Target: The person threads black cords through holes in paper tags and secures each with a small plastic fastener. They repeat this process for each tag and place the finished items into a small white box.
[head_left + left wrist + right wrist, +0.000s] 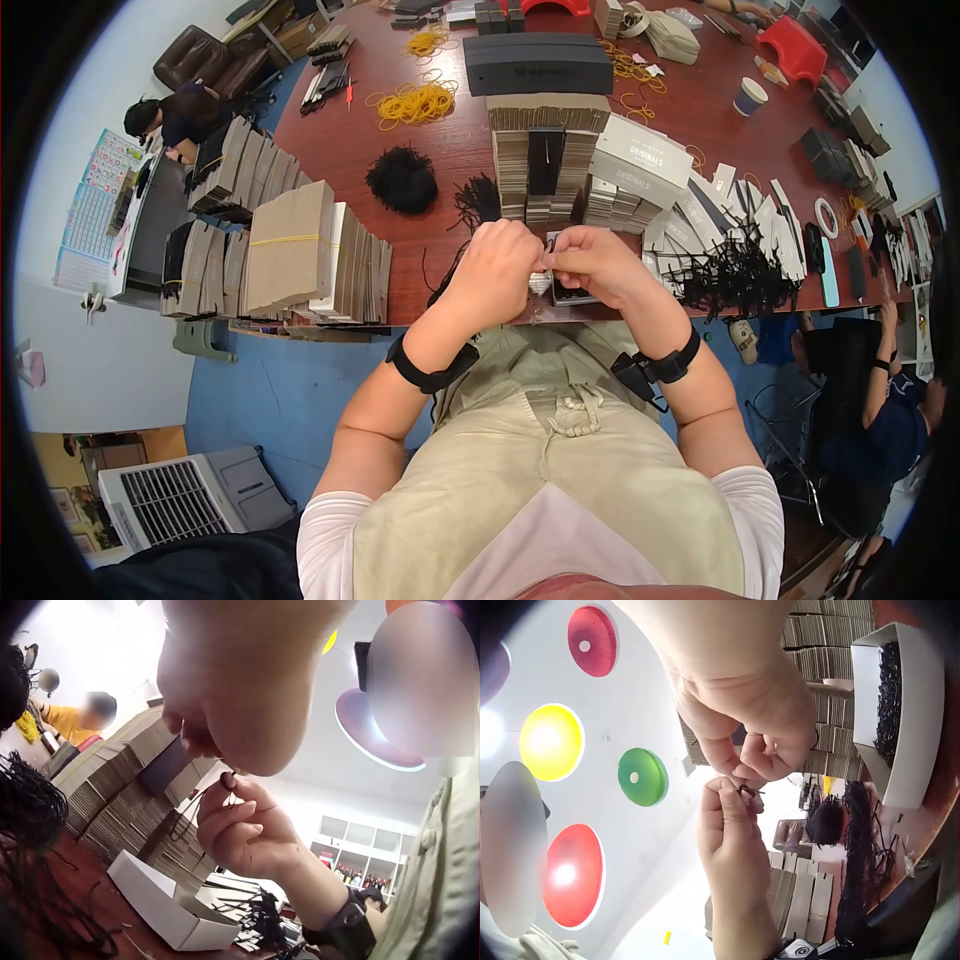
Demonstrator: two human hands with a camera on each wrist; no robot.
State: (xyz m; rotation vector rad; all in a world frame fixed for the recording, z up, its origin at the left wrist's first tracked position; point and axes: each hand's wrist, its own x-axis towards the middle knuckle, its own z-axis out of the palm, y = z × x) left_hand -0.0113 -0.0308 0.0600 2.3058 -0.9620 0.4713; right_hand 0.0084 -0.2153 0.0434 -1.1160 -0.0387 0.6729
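Both hands meet fingertip to fingertip over the table's front edge. My left hand (493, 268) pinches a thin black cord (227, 780). The right hand (598, 264) holds the same cord between thumb and forefinger, and part of it hangs in a loop in the left wrist view. In the right wrist view a short dark end sticks out at the left hand's (735, 840) fingertips. Below the hands stands an open white box (919, 720) with many small black pieces in it. A bundle of black cords (855, 855) lies beside the left hand.
Tall stacks of grey cardboard pieces (550, 110) stand ahead, with more cardboard stacks (290, 245) at left. White strips under tangled black cords (735, 270) lie at right. A round black bundle (402, 180), yellow rubber bands (415, 103) and a paper cup (750, 96) are farther back.
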